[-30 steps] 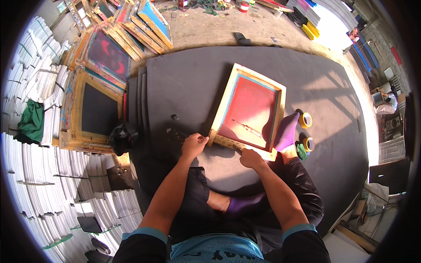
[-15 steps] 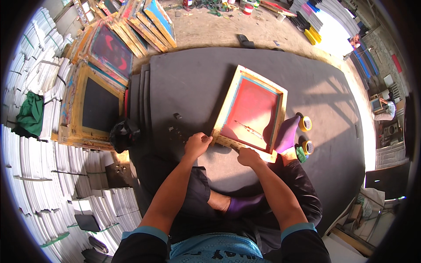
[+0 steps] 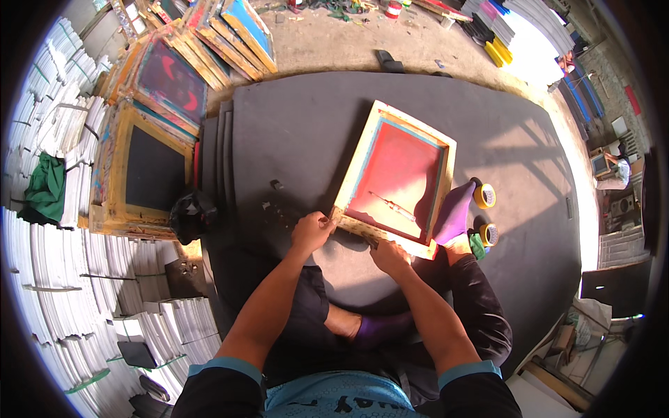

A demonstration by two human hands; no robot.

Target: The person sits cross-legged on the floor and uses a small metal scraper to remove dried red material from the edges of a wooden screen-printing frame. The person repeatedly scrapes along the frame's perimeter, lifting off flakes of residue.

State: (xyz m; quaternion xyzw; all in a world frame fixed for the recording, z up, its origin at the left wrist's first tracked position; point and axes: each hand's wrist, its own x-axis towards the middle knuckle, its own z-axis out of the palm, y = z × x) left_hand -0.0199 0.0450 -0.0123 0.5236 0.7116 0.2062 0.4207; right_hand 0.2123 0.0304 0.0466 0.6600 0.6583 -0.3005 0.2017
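With left hand at wooden frame, right hand clamped on tool, open room toward far-left corner of mat; with left grip unclear, tool mostly hidden.

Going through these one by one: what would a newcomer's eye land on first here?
Probably the sunlit red mesh of a wooden screen frame lying on the black mat, with a screwdriver resting inside it. The left hand is at the frame's near left corner, the right hand along its near rail. Just right of the frame, a bright purple sock also stands out.
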